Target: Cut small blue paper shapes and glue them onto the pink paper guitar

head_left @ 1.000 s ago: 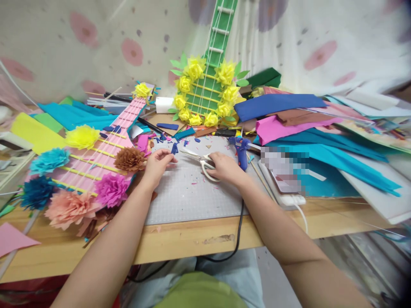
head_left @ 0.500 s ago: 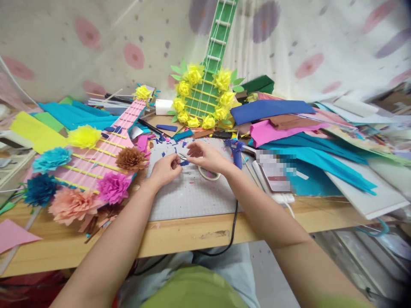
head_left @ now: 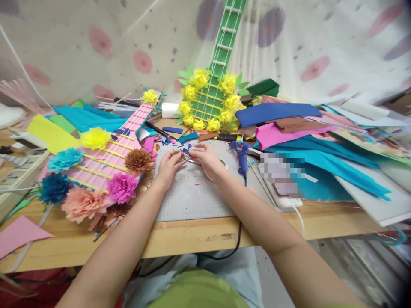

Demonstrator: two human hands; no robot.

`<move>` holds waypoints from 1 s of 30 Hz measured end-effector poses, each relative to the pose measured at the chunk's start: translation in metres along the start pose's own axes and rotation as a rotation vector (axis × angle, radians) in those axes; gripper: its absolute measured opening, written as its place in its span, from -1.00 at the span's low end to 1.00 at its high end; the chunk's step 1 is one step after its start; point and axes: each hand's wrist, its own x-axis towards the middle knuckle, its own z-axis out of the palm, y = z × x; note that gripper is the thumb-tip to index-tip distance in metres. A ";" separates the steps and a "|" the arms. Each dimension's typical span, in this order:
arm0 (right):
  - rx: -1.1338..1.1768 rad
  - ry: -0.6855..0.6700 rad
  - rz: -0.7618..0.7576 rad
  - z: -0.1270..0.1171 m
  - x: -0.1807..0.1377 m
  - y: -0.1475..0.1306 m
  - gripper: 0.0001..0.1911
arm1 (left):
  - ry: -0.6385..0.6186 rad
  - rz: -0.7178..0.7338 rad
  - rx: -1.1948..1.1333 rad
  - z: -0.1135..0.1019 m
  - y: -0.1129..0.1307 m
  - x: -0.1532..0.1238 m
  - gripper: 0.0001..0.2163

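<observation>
Over the grey cutting mat my two hands are close together, fingertips nearly meeting. My left hand is closed in a pinch at a small piece of dark blue paper; its fingertips partly hide the piece. Thin metal scissors lie in the fingers of my right hand, with the blades towards the left hand. The handles are mostly covered. A pale ring, like a tape roll, shows behind my right hand. Blue paper scraps are scattered past my fingers.
A blue glue gun stands right of my hands, its black cord crossing the mat. On the left lies a pink paper guitar with paper flowers. A green guitar leans at the back. Coloured paper is piled on the right.
My left hand's fingers have loosened from a tighter curl, and my right hand has turned with the scissors, drawing nearer the left. The whole view has shifted slightly.
</observation>
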 end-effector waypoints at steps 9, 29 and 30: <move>0.146 0.136 0.045 0.027 0.003 0.015 -0.62 | 0.086 0.022 -0.184 0.003 -0.002 0.002 -0.80; -1.616 0.092 0.184 -0.128 -0.071 -0.066 -0.50 | 0.195 0.059 -0.117 -0.007 0.000 0.013 -0.86; -1.646 0.162 0.155 -0.131 -0.071 -0.066 -0.49 | 0.194 0.062 -0.109 -0.006 0.000 0.013 -0.86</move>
